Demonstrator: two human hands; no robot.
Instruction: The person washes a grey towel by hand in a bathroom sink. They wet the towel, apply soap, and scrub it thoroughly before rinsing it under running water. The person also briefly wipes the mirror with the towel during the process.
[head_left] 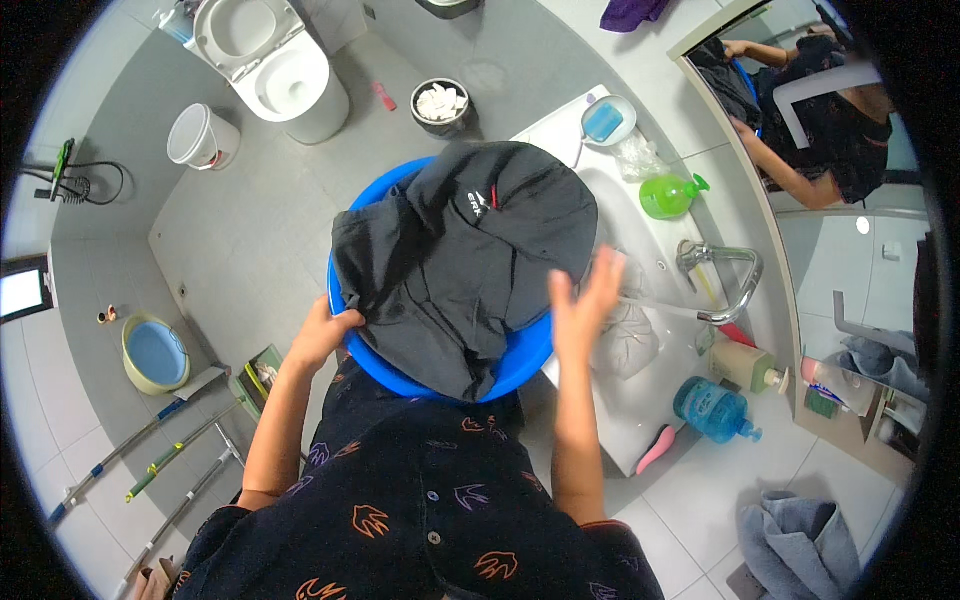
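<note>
A round blue basin (pixel 525 362) is in front of me, with a dark grey garment (pixel 450 260) heaped in it. The cloth drapes over much of the rim and bears a small white and red mark. My left hand (pixel 322 334) grips the basin's left rim, thumb on top. On the other side my right hand (pixel 586 305) is raised with its fingers apart, holding nothing. It is beside the basin's right edge, over the white sink (pixel 575 425). Pale, crumpled material (pixel 628 342) lies in the sink just right of that hand; its kind is unclear.
A chrome faucet (pixel 745 285) reaches over the sink from the right. Along the counter stand a green pump bottle (pixel 668 196), a blue bottle (pixel 712 408) and a pink-handled brush (pixel 657 450). The toilet (pixel 290 85), a white bucket (pixel 203 137) and a bin (pixel 440 108) are farther off.
</note>
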